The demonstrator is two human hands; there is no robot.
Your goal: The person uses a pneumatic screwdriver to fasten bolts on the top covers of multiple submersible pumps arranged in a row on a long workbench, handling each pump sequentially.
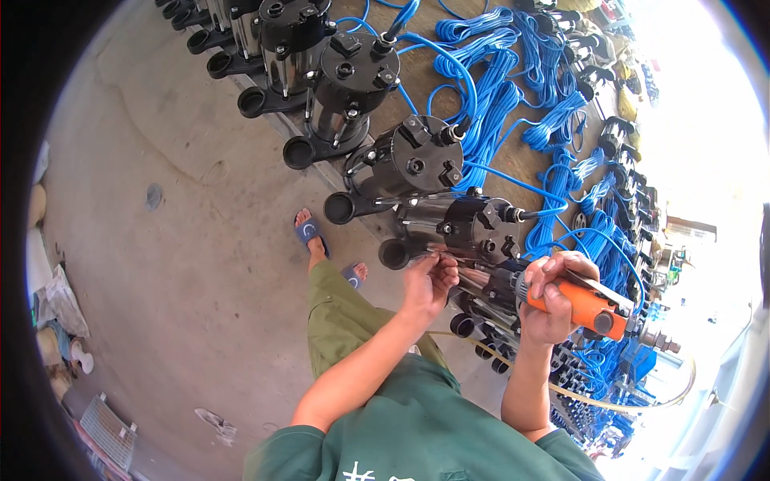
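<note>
My right hand (553, 301) is wrapped round an orange air wrench (589, 309). The tool lies nearly level, its nose toward the submersible pumps and its hose fitting to the right. Fingers pinched together, my left hand (433, 280) is at the lower end of a pump beside its round black outlet (393, 254). Whatever lies between those fingertips is too small to make out. The nearest full pump (457, 224) has a shiny metal body, a black top and long side bolts. Another pump body is partly hidden between my hands.
More pumps (353, 72) stand in a row toward the far left. Bundles of blue cable (481, 104) lie on the brown surface behind them. A yellowish hose (609, 405) curves from the tool past my right arm. Concrete floor (184, 264) spreads on the left.
</note>
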